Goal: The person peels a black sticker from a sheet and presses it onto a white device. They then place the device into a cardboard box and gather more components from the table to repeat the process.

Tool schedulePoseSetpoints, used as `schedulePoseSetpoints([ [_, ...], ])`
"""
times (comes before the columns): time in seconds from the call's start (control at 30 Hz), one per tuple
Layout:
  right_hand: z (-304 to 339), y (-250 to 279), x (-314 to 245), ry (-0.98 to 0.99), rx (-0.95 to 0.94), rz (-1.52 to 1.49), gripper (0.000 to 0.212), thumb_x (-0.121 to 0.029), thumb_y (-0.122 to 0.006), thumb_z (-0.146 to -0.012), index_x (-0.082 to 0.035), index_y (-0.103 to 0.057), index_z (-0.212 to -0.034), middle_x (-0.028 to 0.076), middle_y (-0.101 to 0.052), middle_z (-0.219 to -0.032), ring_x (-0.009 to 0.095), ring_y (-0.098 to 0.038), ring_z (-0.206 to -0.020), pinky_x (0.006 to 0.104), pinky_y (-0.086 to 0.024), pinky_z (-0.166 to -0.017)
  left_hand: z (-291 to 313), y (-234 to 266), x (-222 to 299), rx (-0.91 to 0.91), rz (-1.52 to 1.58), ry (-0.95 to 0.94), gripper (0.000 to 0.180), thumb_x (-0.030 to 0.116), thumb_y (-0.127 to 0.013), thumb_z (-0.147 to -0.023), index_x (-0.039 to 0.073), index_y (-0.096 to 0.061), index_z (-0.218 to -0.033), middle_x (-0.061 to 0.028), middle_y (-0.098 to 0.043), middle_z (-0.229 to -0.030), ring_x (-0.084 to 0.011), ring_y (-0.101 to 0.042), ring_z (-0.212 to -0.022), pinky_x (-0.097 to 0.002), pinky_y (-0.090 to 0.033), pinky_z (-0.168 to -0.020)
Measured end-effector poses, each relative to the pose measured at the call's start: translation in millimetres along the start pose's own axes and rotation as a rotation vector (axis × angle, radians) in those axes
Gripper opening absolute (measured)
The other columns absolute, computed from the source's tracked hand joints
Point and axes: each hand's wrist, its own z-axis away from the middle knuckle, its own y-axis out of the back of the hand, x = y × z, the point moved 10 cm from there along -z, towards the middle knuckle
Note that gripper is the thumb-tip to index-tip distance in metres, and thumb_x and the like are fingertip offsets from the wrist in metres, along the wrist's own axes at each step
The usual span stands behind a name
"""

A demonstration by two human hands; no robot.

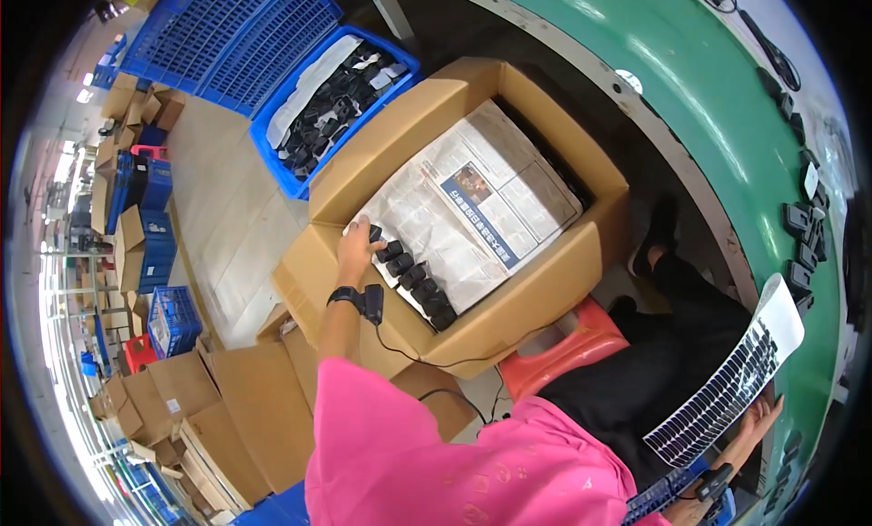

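Observation:
My left hand (357, 248) is at the near left corner inside an open cardboard box (554, 285). Its fingers are closed on a small black plastic part (375, 233), partly hidden by them. This part is at the head of a row of similar black parts (413, 276), which lies along the near side of a newspaper sheet (481, 194). On the far right, my right hand (756, 424) is by the edge of the green table. It grips a curling white sheet of black labels (727, 390) along the side; part of its grip is hidden.
A blue crate (263, 131) of loose black parts stands behind the box at the left. A red stool (563, 349) is close to my legs. The green table (672, 81) curves along the right, with black parts (801, 226) on it. Flattened cardboard (245, 408) leans at the lower left.

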Motion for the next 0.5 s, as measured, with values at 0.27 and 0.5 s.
schedulePoseSetpoints([
  [0.27, 70, -46, 0, 0.605, -0.181, 1.101, 0.075, -0.018, -0.055, -0.084, -0.004, -0.018, -0.148, 0.019, -0.049, -0.133, 0.024, -0.054, -0.108, 0.0279, -0.046, -0.088, -19, -67, -56, -0.179, -0.199, -0.168, 0.033, 0.006, -0.069, -0.076, 0.002, -0.054, -0.106, -0.0199, -0.057, -0.111, -0.0396, -0.059, -0.100, -0.0467, -0.050, -0.085],
  [0.5, 150, -102, -18, 0.525, -0.149, 0.887, 0.074, -0.013, -0.053, -0.083, -0.002, -0.019, -0.147, 0.019, -0.044, -0.136, 0.023, -0.051, -0.115, 0.0315, -0.044, -0.096, -32, -56, -22, -0.071, 0.034, -0.311, 0.022, 0.016, -0.059, -0.078, -0.001, -0.055, -0.091, -0.0257, -0.058, -0.091, -0.0449, -0.056, -0.084, -0.0498, -0.046, -0.073],
])
